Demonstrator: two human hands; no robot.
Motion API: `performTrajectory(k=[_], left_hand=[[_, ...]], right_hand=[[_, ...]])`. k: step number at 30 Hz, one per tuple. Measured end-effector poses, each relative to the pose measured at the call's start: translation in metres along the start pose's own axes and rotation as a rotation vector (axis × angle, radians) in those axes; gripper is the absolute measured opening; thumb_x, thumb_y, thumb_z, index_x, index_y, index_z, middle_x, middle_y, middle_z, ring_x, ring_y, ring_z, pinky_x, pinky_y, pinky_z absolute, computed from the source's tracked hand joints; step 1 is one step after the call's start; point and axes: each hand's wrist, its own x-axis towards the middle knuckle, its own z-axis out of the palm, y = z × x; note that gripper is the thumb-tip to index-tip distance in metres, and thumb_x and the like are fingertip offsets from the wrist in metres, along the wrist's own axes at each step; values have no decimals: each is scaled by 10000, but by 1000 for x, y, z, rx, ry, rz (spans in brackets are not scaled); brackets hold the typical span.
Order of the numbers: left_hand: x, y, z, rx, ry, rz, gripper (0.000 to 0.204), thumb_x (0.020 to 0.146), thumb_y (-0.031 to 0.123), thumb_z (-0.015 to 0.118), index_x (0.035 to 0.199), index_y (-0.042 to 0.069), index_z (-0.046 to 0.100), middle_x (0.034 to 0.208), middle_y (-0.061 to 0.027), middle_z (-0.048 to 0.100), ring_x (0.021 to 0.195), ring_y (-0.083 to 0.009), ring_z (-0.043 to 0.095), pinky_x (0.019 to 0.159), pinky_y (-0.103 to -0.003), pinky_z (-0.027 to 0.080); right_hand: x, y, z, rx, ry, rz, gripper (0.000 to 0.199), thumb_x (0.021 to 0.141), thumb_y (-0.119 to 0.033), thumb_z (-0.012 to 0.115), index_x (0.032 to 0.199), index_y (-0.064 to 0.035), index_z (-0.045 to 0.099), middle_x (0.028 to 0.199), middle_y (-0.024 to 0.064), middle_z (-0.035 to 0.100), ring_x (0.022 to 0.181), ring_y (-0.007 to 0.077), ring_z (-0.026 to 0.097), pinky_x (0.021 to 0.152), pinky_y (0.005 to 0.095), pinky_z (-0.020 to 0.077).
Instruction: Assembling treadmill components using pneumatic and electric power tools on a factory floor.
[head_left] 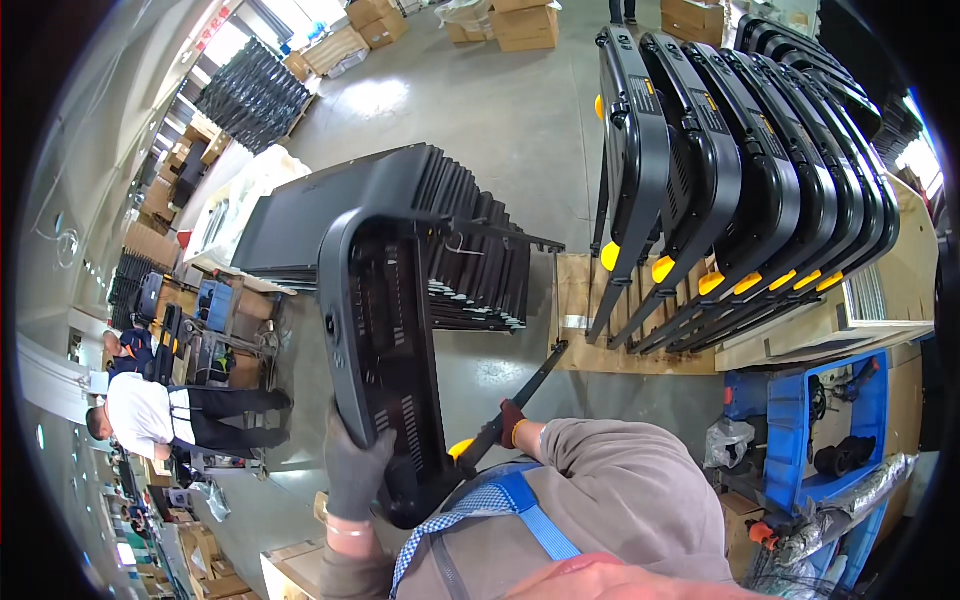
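Tilted in front of my body is a black frame with a rounded rim and a hollow, slotted inner side. My left hand, in a grey glove, is closed on its near rim. My right hand, in a dark red glove, grips the frame's long black bar, which slants away to the right. A yellow part shows by the bar's lower end. Ahead on the right, similar black frames with yellow parts stand upright in a row on a wooden pallet.
Behind the held frame lies a stack of flat black panels. A blue crate with black parts stands at the right, beside a foil-wrapped roll. A person in a white shirt is at the far left. Cardboard boxes sit at the back.
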Motion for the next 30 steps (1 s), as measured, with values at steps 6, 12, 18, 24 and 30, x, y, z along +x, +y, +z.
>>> performTrajectory(k=[6,12,18,24,30], left_hand=[[-77,-60,-6,-116,34,-210,819,660,59,657,1387,-78,305,1253,-288,502,1170,-395,513,1005,-393,400],[-154,-93,-28,-54,219,-177,858,649,57,653,1404,-83,269,1294,-293,473,1216,-405,475,1046,-393,356],[-241,-186,-37,-400,382,-203,820,649,73,694,1387,-35,354,1237,-268,525,1193,-380,482,979,-397,429],[-319,-269,-60,-427,375,-164,800,659,91,695,1378,-37,368,1232,-265,532,1177,-382,493,973,-400,432],[-353,-352,-73,-484,302,-86,781,669,109,695,1368,-39,381,1226,-262,540,1162,-384,505,967,-403,435]], right_hand=[[-40,21,22,-90,6,-117,655,851,-598,531,1215,-68,406,918,173,560,768,361,597,759,550,487],[-78,16,36,-109,-56,-274,694,819,-652,546,1117,-31,463,826,168,558,713,362,584,766,540,490],[-120,21,36,-54,-571,-166,451,815,-541,548,754,-95,543,616,129,511,583,314,529,668,483,465],[-228,66,60,-120,-1012,-330,541,779,-623,628,723,-92,539,649,80,533,635,277,551,703,479,476],[-354,142,20,-84,-1146,-633,522,831,-607,594,854,-86,627,790,82,591,783,274,570,814,478,460]])
